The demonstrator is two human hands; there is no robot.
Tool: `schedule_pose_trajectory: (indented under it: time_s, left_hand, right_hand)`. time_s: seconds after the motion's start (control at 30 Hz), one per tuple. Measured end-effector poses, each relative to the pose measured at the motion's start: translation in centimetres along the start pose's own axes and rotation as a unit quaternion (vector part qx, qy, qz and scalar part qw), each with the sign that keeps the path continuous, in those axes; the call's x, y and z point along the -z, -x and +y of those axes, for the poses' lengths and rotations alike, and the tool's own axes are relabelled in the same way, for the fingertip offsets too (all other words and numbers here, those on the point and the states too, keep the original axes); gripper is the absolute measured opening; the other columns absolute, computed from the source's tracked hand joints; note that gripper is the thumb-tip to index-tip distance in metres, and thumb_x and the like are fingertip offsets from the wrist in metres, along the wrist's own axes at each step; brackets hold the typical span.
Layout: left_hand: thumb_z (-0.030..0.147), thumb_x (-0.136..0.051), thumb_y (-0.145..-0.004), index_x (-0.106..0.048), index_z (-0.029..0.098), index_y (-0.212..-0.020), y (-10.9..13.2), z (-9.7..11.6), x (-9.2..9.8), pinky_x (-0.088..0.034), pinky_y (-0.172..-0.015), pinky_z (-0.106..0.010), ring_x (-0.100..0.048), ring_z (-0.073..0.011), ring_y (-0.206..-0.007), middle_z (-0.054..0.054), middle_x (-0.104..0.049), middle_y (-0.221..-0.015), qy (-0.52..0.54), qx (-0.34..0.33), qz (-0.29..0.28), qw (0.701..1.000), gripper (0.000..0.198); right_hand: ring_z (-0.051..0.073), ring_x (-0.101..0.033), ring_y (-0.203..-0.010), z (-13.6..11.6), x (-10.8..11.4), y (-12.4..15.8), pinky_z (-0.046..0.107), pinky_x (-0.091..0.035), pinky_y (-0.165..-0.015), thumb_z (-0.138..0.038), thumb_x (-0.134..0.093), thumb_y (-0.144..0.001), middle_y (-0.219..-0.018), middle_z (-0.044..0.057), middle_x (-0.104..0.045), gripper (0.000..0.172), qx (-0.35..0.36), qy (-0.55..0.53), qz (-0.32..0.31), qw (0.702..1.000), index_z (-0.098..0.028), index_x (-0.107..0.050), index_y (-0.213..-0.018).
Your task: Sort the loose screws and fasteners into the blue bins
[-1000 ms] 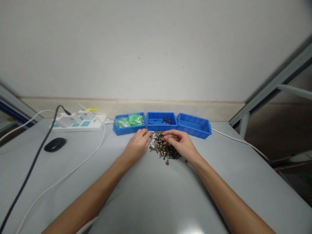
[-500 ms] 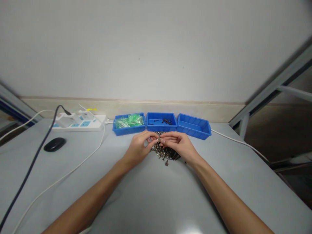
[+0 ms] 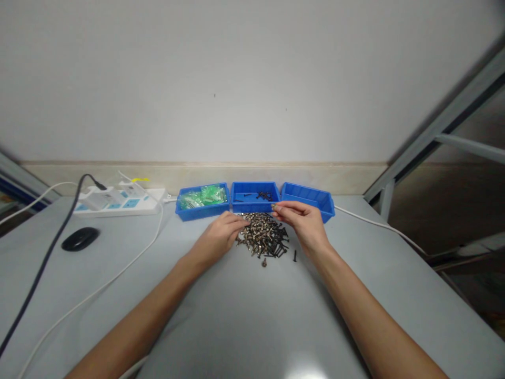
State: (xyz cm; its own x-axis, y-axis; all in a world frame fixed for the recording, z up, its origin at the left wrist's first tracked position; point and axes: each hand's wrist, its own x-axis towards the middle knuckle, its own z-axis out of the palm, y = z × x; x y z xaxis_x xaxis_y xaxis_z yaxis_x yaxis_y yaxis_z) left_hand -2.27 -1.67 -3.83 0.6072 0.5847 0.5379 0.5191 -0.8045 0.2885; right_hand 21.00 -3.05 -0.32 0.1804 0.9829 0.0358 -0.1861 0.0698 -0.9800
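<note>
A pile of small screws (image 3: 260, 234), brassy ones mixed with black ones, lies on the table in front of three blue bins. At the pile's left edge rests my left hand (image 3: 220, 231), its fingers pressed together against the screws; what lies between the fingertips is hidden. Above the pile's right side, my right hand (image 3: 302, 218) pinches a small brassy screw (image 3: 273, 206) between thumb and forefinger, close to the front of the middle bin (image 3: 254, 207). That bin holds several dark screws (image 3: 265, 196). One black screw (image 3: 295, 256) and one brassy screw (image 3: 264, 262) lie apart from the pile.
The left blue bin (image 3: 203, 212) contains green and clear plastic packets. The right blue bin (image 3: 327, 210) is partly behind my right hand. Further left are a white power strip (image 3: 118, 210), a black mouse (image 3: 80, 239) and cables. A wall rises behind.
My hands have parted: the right moved right and slightly up with the brassy screw, the left drew back to the pile's left edge. More of the pile shows. The view shifted slightly.
</note>
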Motion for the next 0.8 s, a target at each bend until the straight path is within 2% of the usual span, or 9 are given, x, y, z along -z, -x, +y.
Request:
schedule_pose_trajectory:
  time_s: [0.13, 0.2, 0.37, 0.5, 0.57, 0.67, 0.8]
  left_hand:
    - [0.013, -0.053, -0.094, -0.071, 0.018, -0.109, -0.1, -0.2, 0.2, -0.055, -0.087, -0.039, -0.066, -0.0208, -0.094, -0.008, -0.075, -0.102, -0.020, -0.002, -0.027, 0.999, 0.024]
    - [0.013, -0.054, -0.094, -0.073, 0.018, -0.104, -0.1, 0.0, 0.4, -0.055, -0.084, -0.037, -0.067, -0.0206, -0.090, -0.008, -0.076, -0.097, -0.035, 0.007, -0.032, 0.999, 0.022]
    - [0.017, -0.054, -0.095, -0.073, 0.018, -0.100, -0.2, 0.4, 1.3, -0.053, -0.080, -0.035, -0.067, -0.0212, -0.087, -0.008, -0.075, -0.092, -0.059, 0.017, -0.050, 0.997, 0.019]
    - [0.024, -0.058, -0.094, -0.071, 0.018, -0.107, -0.1, 0.7, 1.2, -0.054, -0.085, -0.036, -0.067, -0.0206, -0.093, -0.008, -0.075, -0.100, -0.006, 0.052, -0.019, 0.998, 0.020]
    - [0.024, -0.060, -0.093, -0.071, 0.019, -0.109, -0.2, 0.6, 0.8, -0.054, -0.089, -0.038, -0.068, -0.0210, -0.096, -0.008, -0.075, -0.104, 0.014, 0.056, -0.023, 0.998, 0.020]
    - [0.020, -0.060, -0.092, -0.073, 0.019, -0.102, -0.2, 0.5, 0.2, -0.054, -0.090, -0.039, -0.069, -0.0214, -0.094, -0.007, -0.076, -0.101, 0.030, 0.061, -0.027, 0.997, 0.017]
    - [0.016, -0.063, -0.086, -0.075, 0.018, -0.092, -0.2, 0.6, -0.1, -0.057, -0.082, -0.035, -0.071, -0.0200, -0.083, -0.006, -0.077, -0.091, 0.045, 0.114, -0.011, 0.992, 0.013]
  right_hand:
    - [0.024, -0.074, -0.080, 0.0, 1.0, -0.7, 0.042, -0.059, -0.085, -0.032, -0.082, -0.067, -0.080, 0.007, -0.076, 0.025, 0.091, -0.007, 0.159, 0.983, -0.016, -0.075, -0.086]
    - [0.025, -0.074, -0.083, 0.1, 1.1, -0.8, 0.043, -0.059, -0.085, -0.032, -0.080, -0.070, -0.084, 0.007, -0.076, 0.026, 0.122, 0.006, 0.185, 0.975, -0.016, -0.075, -0.090]
    - [0.022, -0.073, -0.075, 0.4, 0.2, -0.3, 0.040, -0.060, -0.076, -0.034, -0.077, -0.073, -0.085, 0.008, -0.076, 0.028, 0.125, 0.042, 0.122, 0.984, -0.016, -0.074, -0.094]
    - [0.019, -0.071, -0.068, 0.5, -0.7, 0.3, 0.035, -0.058, -0.068, -0.034, -0.076, -0.072, -0.081, 0.006, -0.075, 0.026, 0.100, 0.049, 0.071, 0.991, -0.017, -0.073, -0.091]
    - [0.018, -0.070, -0.067, 0.7, -1.0, 0.5, 0.034, -0.057, -0.067, -0.034, -0.075, -0.072, -0.081, 0.006, -0.076, 0.026, 0.091, 0.055, 0.054, 0.993, -0.017, -0.073, -0.090]
    - [0.019, -0.069, -0.065, 0.9, -1.3, 0.7, 0.034, -0.056, -0.065, -0.035, -0.073, -0.072, -0.080, 0.007, -0.076, 0.025, 0.080, 0.067, 0.035, 0.994, -0.017, -0.073, -0.089]
    - [0.018, -0.069, -0.065, 1.1, -1.5, 1.0, 0.034, -0.055, -0.067, -0.034, -0.072, -0.072, -0.081, 0.007, -0.076, 0.024, 0.071, 0.075, 0.011, 0.995, -0.018, -0.073, -0.090]
